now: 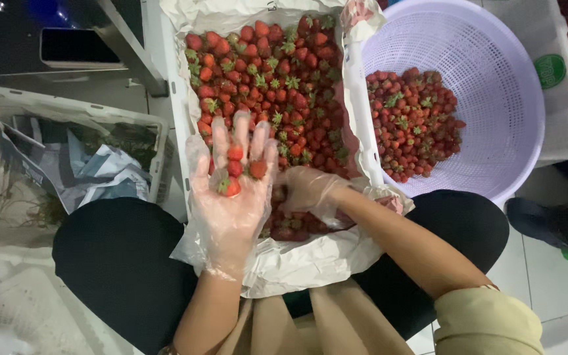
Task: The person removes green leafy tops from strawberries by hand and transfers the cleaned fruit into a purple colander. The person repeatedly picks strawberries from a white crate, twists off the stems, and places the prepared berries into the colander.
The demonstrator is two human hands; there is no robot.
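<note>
strawberries (235, 169) are lying on the upturned left hand (231, 197), four of them by my count, resting across the base of the fingers and the upper palm. the hand is being held flat and palm-up, fingers spread and slightly raised, so it is serving as a shallow tray: nothing is being pinched, the fruit is simply being cradled. a loose clear plastic glove is covering it, which is keeping bare skin off the fruit.

the right hand (310, 190), also gloved, is reaching down into the near end of the paper-lined crate (363, 131). its fingers are curling downward among the berries there; whether they are closing on one is not something i can tell, since the fingertips are hidden in the pile.

the crate is sitting just ahead of the person's knees, close enough for both hands to be working without stretching. white paper is lining its walls and folding over the near edge onto the lap, cushioning the fruit against the plastic. the crate is holding a deep layer of red berries with green caps on.

just beside it on the right, a lilac perforated basket (494, 79) is holding a smaller heap of strawberries (412, 121); its holes are letting air and water pass. on the left, a white bin (67, 112) is holding crumpled paper and plant scraps, well apart from the fruit.
</note>
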